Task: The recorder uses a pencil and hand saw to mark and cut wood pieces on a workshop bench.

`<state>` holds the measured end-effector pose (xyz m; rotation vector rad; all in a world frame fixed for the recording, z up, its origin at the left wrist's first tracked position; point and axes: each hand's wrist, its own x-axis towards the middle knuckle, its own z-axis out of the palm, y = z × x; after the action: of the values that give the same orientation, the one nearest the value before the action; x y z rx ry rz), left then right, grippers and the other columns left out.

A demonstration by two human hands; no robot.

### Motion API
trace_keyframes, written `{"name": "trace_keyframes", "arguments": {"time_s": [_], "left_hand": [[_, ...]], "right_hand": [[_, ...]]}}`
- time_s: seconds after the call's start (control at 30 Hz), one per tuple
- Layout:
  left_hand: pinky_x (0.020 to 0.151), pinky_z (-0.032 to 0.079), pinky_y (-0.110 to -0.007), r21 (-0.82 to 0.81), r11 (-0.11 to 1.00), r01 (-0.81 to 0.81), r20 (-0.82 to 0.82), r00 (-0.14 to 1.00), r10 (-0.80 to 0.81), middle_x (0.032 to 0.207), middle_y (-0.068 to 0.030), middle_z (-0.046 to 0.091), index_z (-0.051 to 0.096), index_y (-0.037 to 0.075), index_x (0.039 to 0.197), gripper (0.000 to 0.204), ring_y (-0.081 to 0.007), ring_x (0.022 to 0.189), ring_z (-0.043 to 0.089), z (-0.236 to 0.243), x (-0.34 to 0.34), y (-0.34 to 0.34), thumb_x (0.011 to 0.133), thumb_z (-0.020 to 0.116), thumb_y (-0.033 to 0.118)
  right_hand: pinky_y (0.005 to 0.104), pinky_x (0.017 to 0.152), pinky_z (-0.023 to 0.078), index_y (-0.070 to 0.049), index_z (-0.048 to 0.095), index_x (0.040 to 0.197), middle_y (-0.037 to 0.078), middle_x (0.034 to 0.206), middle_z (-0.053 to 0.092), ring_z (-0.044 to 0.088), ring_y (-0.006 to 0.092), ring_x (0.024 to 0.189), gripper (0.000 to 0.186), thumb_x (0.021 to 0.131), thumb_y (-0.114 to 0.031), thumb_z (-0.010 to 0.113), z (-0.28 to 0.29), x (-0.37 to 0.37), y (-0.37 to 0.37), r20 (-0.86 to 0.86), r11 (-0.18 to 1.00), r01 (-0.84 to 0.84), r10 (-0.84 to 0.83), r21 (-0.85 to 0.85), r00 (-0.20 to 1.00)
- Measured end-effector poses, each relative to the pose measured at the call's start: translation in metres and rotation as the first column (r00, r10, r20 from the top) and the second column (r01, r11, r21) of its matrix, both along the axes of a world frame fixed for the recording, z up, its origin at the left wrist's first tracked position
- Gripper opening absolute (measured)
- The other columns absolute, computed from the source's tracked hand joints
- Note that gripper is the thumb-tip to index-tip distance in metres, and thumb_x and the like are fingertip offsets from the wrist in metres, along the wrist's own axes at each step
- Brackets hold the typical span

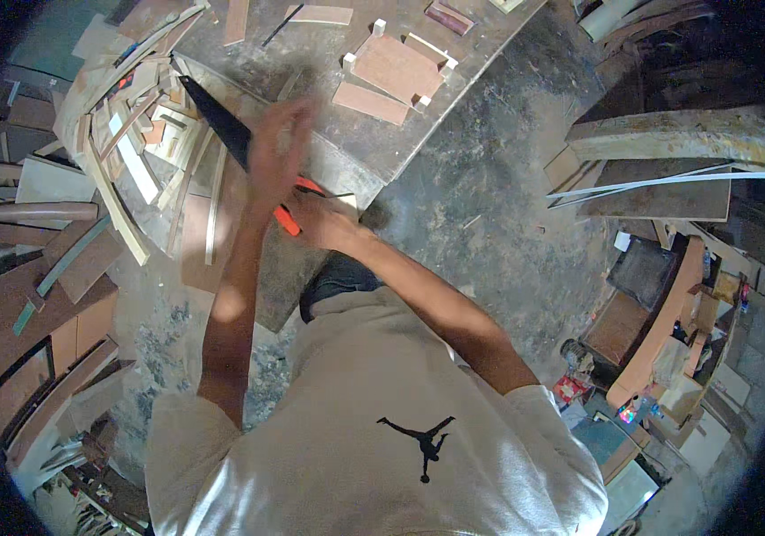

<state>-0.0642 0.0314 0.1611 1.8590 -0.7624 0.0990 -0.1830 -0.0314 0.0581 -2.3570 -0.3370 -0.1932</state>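
A hand saw (221,121) with a black blade and an orange handle lies slantwise in front of me, its tip toward the far left. My right hand (321,221) is closed round the orange handle. Over the blade, close to the handle, is my left hand (280,147), smeared by motion. Its fingers look stretched out toward the far right, with nothing seen in them. Part of the blade is hidden behind that hand. A small pale piece of wood (346,202) shows just beyond my right hand.
A worktable (311,54) spreads ahead, bearing a small wooden panel (396,67) with white corner blocks and a loose strip (370,104). Wood offcuts (146,143) pile up at the left. Boards (668,134) and a cluttered orange-edged bench (659,322) stand at the right.
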Motion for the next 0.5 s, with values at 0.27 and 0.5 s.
{"name": "trace_keyframes", "arguments": {"time_s": [0.27,0.5], "left_hand": [[0.091,0.048,-0.031,-0.268,0.748,-0.607,-0.064,0.786,0.615,0.118,-0.0092,0.063,0.052,0.000,0.133,0.031,-0.0162,0.103,0.057,-0.018,-0.077,0.130,0.106,0.058,0.014],[0.099,0.046,-0.047,0.493,0.855,0.159,0.260,0.911,-0.320,0.116,-0.0134,0.068,0.071,0.007,0.116,0.025,-0.0334,0.113,0.060,-0.085,-0.088,0.057,0.097,0.054,0.009]], "right_hand": [[0.0399,0.075,0.051,0.000,0.062,0.102,0.017,0.092,0.063,0.064,0.0322,0.080,0.023,0.082,-0.008,0.071,0.115,-0.039,-0.014,0.020,0.747,0.347,-0.434,0.567,0.901],[0.0299,0.062,0.048,-0.002,0.062,0.092,0.005,0.076,0.063,0.059,0.0159,0.065,0.013,0.081,-0.005,0.068,0.164,-0.224,0.006,0.007,0.456,0.635,-0.815,0.624,0.579]]}}
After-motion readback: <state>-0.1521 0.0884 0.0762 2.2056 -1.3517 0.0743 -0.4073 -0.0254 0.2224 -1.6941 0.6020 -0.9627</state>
